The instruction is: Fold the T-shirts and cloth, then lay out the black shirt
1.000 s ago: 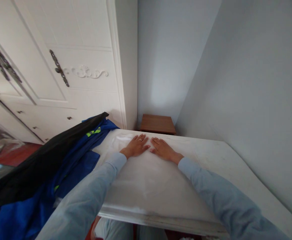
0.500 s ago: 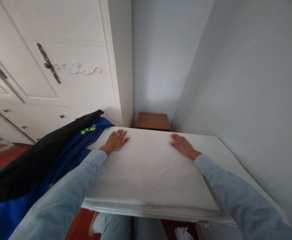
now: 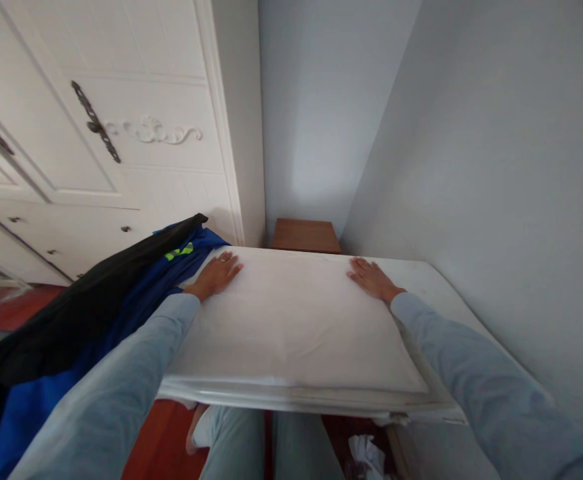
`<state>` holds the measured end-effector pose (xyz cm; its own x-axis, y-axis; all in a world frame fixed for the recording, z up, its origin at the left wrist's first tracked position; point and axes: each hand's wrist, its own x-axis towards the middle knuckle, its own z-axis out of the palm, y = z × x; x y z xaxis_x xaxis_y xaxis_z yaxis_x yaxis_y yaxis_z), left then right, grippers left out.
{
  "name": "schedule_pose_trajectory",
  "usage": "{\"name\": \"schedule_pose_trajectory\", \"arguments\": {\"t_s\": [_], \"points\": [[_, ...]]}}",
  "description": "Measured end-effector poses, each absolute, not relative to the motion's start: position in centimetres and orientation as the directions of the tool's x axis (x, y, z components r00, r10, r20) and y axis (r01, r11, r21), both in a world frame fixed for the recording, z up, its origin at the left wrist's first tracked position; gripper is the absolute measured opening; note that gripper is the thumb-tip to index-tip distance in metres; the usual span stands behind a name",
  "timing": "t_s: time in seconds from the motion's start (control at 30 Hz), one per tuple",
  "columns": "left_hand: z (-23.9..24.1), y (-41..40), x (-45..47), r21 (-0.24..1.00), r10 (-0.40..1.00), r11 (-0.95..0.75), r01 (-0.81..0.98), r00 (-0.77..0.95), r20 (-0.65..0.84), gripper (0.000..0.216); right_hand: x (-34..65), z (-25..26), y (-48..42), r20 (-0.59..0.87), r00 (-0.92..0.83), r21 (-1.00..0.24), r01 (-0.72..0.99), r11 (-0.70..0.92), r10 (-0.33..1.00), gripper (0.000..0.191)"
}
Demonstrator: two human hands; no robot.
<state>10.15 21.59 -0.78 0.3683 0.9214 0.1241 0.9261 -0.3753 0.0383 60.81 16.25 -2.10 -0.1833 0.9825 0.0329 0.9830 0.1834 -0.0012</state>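
Note:
A folded white sheet [image 3: 291,327] lies flat on a white surface [image 3: 446,287] in front of me. My left hand [image 3: 216,275] rests palm down, fingers stretched out, on the sheet's far left corner, with a ring on one finger. My right hand [image 3: 371,277] lies flat, fingers spread, on the far right corner. Both arms are in light blue sleeves. Neither hand holds anything.
A blue and black garment [image 3: 86,307] with a green mark is heaped at the left of the sheet. A white wardrobe [image 3: 121,133] stands at the left, a brown wooden stand [image 3: 304,235] in the far corner, a grey wall [image 3: 496,167] at the right. Red floor shows below.
My hands, side by side at the middle of the sheet's far edge one second ago, have slid apart to its left and right corners. The sheet looks smoother.

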Motion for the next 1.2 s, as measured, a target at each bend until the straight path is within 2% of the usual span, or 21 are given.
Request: {"name": "schedule_pose_trajectory", "arguments": {"t_s": [0.1,0.2,0.27,0.4,0.47,0.6,0.8,0.97,1.2], "points": [[0.5,20.3,10.6,0.03,0.92,-0.321,0.947,0.304,0.247,0.06,59.5,-1.1,15.7,0.077,-0.157,0.061,0.986,0.153,0.985,0.07],[1.9,17.5,12.4,0.072,0.895,-0.302,0.951,0.257,0.365,0.059,55.3,-0.1,13.6,0.193,-0.168,0.011,0.986,0.169,0.967,0.071],[2.4,14.8,14.5,0.098,0.869,-0.368,0.925,0.304,0.39,0.059,50.7,0.3,11.1,0.237,-0.246,-0.066,0.961,0.268,0.94,0.072],[1.2,8.6,18.5,0.076,0.77,-0.581,0.81,0.517,0.373,0.059,41.3,-0.2,4.5,0.296,-0.547,-0.138,0.787,0.602,0.783,0.071],[0.0,6.2,18.9,0.068,0.751,-0.622,0.78,0.57,0.332,0.058,38.7,-0.8,1.8,0.274,-0.6,-0.154,0.744,0.65,0.752,0.071],[-1.6,4.6,15.4,0.045,0.818,-0.543,0.839,0.516,0.257,0.059,39.7,-1.7,-0.9,0.188,-0.591,-0.138,0.775,0.617,0.784,0.072],[-1.3,4.9,9.7,0.011,0.879,-0.445,0.896,0.434,0.2,0.062,48.8,-2.1,-2.5,0.121,-0.461,-0.055,0.881,0.469,0.879,0.072],[-1.0,4.2,9.2,0.015,0.911,-0.387,0.922,0.379,0.161,0.061,55.1,-3.0,-5.0,0.154,-0.346,0.0,0.937,0.35,0.925,0.069],[-0.3,3.9,9.3,-0.01,0.927,-0.354,0.935,0.353,0.126,0.059,58.6,-3.3,-7.1,0.124,-0.307,0.022,0.952,0.306,0.944,0.067]]}}
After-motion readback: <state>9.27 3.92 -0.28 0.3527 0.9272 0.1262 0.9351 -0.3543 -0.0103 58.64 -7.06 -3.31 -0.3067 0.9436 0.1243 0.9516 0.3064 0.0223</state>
